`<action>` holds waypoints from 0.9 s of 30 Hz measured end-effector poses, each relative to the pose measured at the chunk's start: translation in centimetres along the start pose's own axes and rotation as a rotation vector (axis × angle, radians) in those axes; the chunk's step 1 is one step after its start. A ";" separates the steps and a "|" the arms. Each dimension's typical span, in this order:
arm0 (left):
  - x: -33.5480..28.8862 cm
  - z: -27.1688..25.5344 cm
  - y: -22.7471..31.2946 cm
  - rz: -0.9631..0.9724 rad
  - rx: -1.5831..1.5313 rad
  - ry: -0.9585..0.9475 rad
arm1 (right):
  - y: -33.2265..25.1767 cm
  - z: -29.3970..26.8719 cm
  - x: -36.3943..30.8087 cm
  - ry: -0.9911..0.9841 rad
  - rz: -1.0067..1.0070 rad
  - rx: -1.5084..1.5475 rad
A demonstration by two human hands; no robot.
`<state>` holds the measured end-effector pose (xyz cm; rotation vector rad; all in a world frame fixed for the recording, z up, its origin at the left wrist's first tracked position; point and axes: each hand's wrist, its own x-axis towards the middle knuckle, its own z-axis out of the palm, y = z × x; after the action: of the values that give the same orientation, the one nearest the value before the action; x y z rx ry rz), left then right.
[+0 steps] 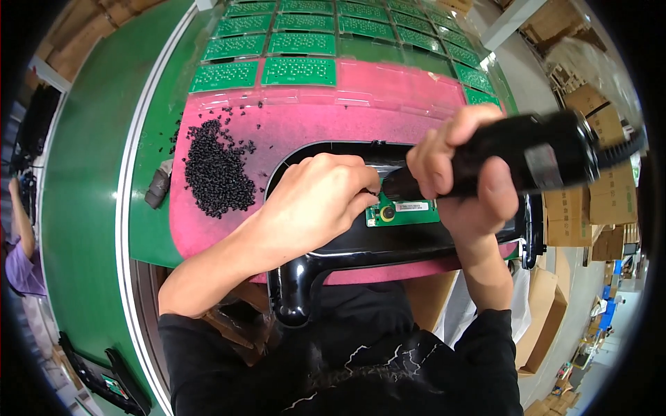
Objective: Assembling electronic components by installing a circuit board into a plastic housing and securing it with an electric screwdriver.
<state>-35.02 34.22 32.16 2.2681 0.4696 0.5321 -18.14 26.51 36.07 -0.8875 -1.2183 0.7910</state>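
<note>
A black electric screwdriver (510,156) lies almost level in my right hand (463,216), its fingers wrapped around the barrel. The screwdriver's tip end points left, over a green circuit board (378,220) seated in a glossy black plastic housing (361,244). My left hand (312,197) is closed in a pinch beside that tip, at the board's left part. What the pinching fingers hold, if anything, is hidden. The housing rests on a pink mat (284,128), with a curved arm of it jutting toward me at lower left.
Left of the housing is a pile of small black screws (218,173), with a dark wrapped bundle (159,186) beyond. Clear trays of green boards (298,71) fill the far side. Cardboard boxes (569,215) stand at right. Another person (26,267) is at far left.
</note>
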 end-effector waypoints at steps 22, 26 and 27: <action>0.9 -0.2 0.2 0.146 -0.159 -0.035 | -3.8 -0.7 -1.6 -0.003 -0.189 0.213; 0.9 -0.1 -0.1 0.173 -0.203 -0.023 | -3.9 -0.5 -1.7 0.039 -0.245 0.211; 0.9 -0.2 0.0 0.144 -0.271 -0.062 | -3.9 -0.5 -1.8 0.030 -0.260 0.222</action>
<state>-34.37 34.74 32.43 2.0597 0.1903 0.5598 -17.80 23.11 38.69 -0.5454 -1.1650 0.6846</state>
